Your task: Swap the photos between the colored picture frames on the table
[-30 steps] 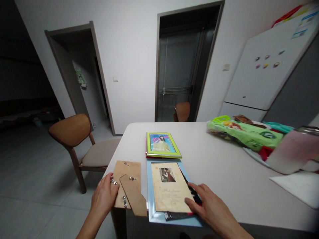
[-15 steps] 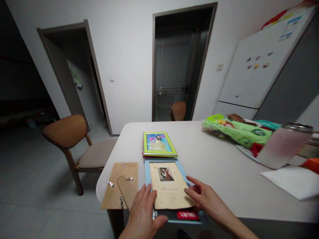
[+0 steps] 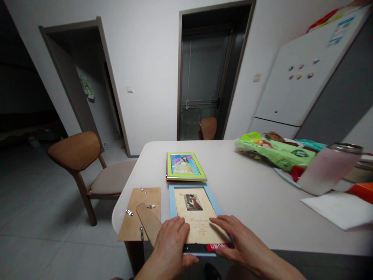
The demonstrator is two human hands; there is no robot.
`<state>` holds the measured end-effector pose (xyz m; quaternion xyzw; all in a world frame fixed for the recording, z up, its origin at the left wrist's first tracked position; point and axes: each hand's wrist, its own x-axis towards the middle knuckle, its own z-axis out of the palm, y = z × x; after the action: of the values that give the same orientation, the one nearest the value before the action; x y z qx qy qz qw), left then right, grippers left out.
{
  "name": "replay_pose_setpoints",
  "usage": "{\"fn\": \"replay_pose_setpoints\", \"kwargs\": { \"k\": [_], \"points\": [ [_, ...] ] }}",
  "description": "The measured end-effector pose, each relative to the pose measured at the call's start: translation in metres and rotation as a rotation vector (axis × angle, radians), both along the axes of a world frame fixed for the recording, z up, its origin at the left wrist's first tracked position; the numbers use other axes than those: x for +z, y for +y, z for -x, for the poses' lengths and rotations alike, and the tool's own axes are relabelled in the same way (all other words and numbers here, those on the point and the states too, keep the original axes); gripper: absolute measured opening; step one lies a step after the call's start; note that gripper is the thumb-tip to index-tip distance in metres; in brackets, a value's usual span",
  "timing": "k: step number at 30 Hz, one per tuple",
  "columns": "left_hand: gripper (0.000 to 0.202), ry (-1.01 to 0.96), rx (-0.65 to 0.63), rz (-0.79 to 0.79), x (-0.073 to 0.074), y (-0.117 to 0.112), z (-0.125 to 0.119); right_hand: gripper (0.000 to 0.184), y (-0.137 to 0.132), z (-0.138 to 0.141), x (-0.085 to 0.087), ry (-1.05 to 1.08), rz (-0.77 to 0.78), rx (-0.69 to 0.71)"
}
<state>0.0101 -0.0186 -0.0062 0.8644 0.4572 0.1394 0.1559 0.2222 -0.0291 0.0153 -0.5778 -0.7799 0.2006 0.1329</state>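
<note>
A light blue picture frame (image 3: pixel 215 199) lies at the table's near edge, with a cream paper insert (image 3: pixel 190 229) bearing a small photo over its opening. My left hand (image 3: pixel 171 239) rests on the insert's lower left side, fingers flat and thumb apart near the front edge. On the opposite side, my right hand (image 3: pixel 240 237) has its fingers stretched over the insert's right edge, thumb by the lower rim. A dark strip with a red label (image 3: pixel 217 246) shows below the paper. Left of the frame lies a brown backing board (image 3: pixel 129 225) with metal clips and a stand leg (image 3: pixel 148 221).
A green-rimmed picture frame (image 3: pixel 186 179) lies on a red one just beyond. To the right are a green packet (image 3: pixel 279 153), a pink bottle (image 3: pixel 329 169) and white paper (image 3: pixel 339 210) on the white table (image 3: pixel 247 206). A wooden chair (image 3: pixel 75 151) stands left.
My right hand has moved down and left, its fingers now farther over the insert and its thumb at the lower rim. My left fingers have shifted slightly right onto the paper.
</note>
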Motion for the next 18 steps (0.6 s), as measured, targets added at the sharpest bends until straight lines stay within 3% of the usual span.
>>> {"fn": "replay_pose_setpoints", "kwargs": {
  "k": [5, 8, 18],
  "points": [
    [0.060, 0.009, -0.032, -0.028, 0.005, 0.001, 0.001, 0.063, -0.001, -0.008, -0.003, -0.023, -0.040, 0.119],
    [0.058, 0.018, -0.033, -0.052, 0.008, 0.001, 0.001, 0.051, -0.001, -0.011, -0.005, 0.004, -0.068, 0.190],
    [0.060, 0.113, -0.020, -0.090, 0.013, 0.001, -0.007, 0.045, -0.002, -0.010, 0.000, 0.046, -0.046, 0.216]
  ]
}}
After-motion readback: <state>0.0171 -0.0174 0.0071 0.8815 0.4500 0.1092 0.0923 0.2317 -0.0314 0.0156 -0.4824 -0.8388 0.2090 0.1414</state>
